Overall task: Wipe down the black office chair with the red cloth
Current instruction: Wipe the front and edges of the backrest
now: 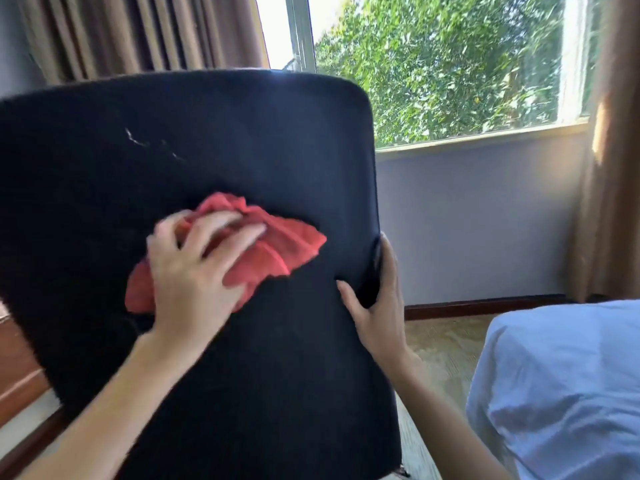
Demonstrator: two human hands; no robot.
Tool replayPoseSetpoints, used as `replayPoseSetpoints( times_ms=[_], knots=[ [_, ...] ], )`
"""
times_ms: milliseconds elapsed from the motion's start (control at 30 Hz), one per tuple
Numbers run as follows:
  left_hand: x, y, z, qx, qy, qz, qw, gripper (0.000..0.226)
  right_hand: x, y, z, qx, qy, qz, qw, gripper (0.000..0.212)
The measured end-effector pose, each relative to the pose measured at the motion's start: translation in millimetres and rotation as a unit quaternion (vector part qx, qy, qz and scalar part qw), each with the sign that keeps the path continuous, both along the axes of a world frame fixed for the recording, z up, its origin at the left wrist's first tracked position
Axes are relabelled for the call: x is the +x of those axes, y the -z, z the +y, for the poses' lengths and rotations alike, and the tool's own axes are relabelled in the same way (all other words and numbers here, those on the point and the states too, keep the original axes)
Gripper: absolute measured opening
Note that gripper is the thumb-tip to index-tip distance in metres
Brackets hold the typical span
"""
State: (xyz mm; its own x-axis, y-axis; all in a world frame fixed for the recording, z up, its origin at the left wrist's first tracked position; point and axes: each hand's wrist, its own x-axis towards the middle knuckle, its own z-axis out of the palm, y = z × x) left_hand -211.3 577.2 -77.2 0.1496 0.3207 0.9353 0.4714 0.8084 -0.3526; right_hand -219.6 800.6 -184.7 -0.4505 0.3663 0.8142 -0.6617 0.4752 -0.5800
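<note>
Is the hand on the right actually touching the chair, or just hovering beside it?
Touching. The head view shows the right hand wrapped round the side edge of the black chair back, thumb on the front.

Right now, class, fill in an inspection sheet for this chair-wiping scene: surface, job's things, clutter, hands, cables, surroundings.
Surface: black chair back, fabric, with pale marks near upper left.
Job's things: red cloth, crumpled, pressed against the chair back.
Clutter: light blue fabric at lower right.
Hands: left hand presses the red cloth with spread fingers; right hand grips the chair back's right edge.
Cables: nothing seen.
Surroundings: window with green trees outside, brown curtains, grey wall.
</note>
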Motion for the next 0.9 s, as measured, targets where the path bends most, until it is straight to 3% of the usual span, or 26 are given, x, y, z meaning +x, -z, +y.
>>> replayPoseSetpoints(
  times_ms=[100,167,233,333,433,500,567,633,733,800,900],
  knots=[
    [7,-100,-23,0.096,0.003,0.021,0.995,0.028,4,-30,-22,0.157,0.203,0.147,0.955,0.064],
    [10,-111,-17,0.135,0.018,0.0,0.991,0.033,3,-55,-35,0.227,0.241,0.173,0.928,0.058],
    [7,-65,-6,0.12,0.016,-0.009,0.993,0.033,-5,-64,-41,0.275,0.253,0.142,0.917,0.058],
    [-3,65,0,-0.072,-0.024,-0.056,0.996,0.039,-21,-54,-36,0.294,0.295,0.117,0.901,0.058],
    [-17,144,-36,-0.209,-0.155,-0.104,0.96,0.031,-24,-49,-31,0.301,0.309,0.116,0.895,0.063],
    [-18,120,-54,-0.225,-0.129,-0.11,0.96,0.041,-23,-50,-32,0.295,0.308,0.126,0.896,0.062],
    [-18,62,-60,-0.203,-0.093,-0.02,0.975,0.031,-24,-53,-31,0.29,0.303,0.124,0.899,0.061],
    [-5,-26,-51,-0.079,-0.034,0.046,0.995,0.043,-26,-54,-31,0.289,0.306,0.122,0.899,0.061],
    [15,-131,-36,0.054,-0.025,0.072,0.996,0.036,-29,-52,-32,0.284,0.309,0.128,0.899,0.06],
    [18,-143,-14,0.084,-0.017,0.061,0.994,0.036,-32,-51,-31,0.276,0.311,0.13,0.9,0.059],
    [1,-77,17,0.03,-0.017,0.019,0.999,0.04,-38,-49,-29,0.271,0.3,0.13,0.905,0.056]
  ],
)
